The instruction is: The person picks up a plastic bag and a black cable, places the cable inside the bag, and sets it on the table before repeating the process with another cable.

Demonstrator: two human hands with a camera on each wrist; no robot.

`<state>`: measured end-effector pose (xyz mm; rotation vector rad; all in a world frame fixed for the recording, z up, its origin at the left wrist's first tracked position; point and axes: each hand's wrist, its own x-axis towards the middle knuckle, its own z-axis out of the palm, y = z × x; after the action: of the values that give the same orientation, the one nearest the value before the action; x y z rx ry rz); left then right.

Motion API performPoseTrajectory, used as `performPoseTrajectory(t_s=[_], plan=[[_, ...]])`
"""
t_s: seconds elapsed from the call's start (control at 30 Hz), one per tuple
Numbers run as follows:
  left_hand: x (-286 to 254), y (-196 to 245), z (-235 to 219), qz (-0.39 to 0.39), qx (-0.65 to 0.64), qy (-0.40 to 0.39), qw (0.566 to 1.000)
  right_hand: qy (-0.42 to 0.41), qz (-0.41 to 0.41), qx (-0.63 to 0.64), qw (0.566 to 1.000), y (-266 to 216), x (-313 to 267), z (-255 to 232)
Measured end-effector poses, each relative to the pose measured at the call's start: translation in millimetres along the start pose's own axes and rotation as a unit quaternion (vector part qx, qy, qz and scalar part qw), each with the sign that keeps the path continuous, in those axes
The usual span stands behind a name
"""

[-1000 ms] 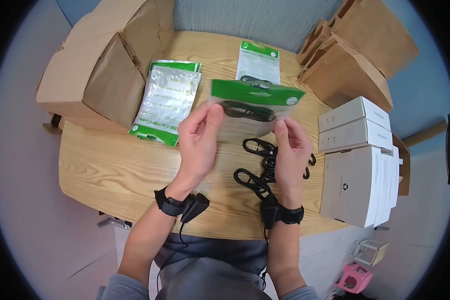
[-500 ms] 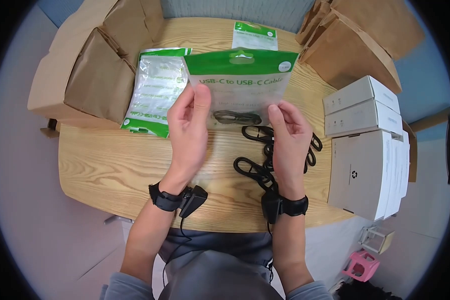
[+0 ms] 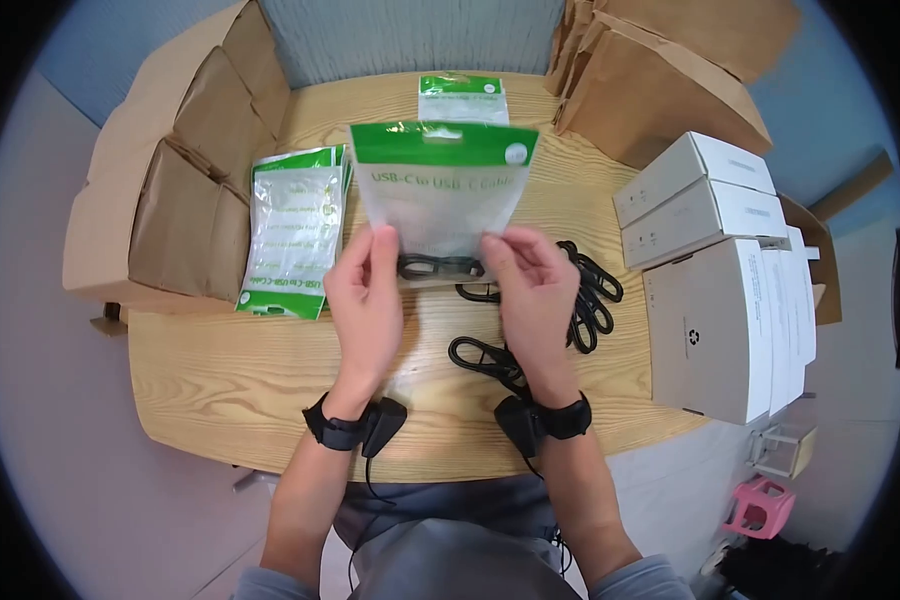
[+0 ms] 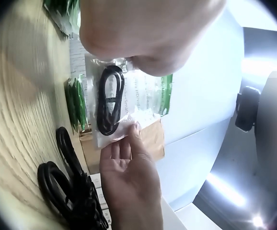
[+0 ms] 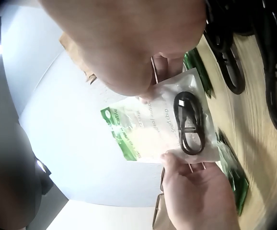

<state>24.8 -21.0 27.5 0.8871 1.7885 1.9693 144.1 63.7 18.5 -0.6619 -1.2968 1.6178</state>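
A clear bag with a green header (image 3: 432,190) stands upright between the hands, printed "USB-C to USB-C Cable". Inside its lower part lies a coiled black cable (image 4: 110,100). My left hand (image 3: 366,310) pinches the lower left side, thumb in front. The lower right side is pinched by my right hand (image 3: 538,305), also thumb in front. In the right wrist view the bag (image 5: 153,124) shows its cable near the bottom. Loose coiled black cables (image 3: 592,300) lie on the table beside and partly behind my right hand.
Similar green and white bags (image 3: 295,230) are stacked at left, beside a carton (image 3: 105,220) with brown paper bags. Another bag (image 3: 462,100) lies at the back. White boxes (image 3: 705,330) stand at right, brown paper bags (image 3: 660,90) behind them, on the wooden table (image 3: 220,380).
The bag has tipped from a slant to upright, so its printed face shows, and both hands have turned with it. The head view has shifted.
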Motion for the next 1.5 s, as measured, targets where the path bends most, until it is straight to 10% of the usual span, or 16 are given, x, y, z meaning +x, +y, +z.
performPoseTrajectory(t_s=[1.5], plan=[[3.1, -11.2, 1.6, -0.116, -0.135, -0.013, 0.984, -0.067, 0.044, 0.019, 0.997, 3.0, 0.8, 1.1]])
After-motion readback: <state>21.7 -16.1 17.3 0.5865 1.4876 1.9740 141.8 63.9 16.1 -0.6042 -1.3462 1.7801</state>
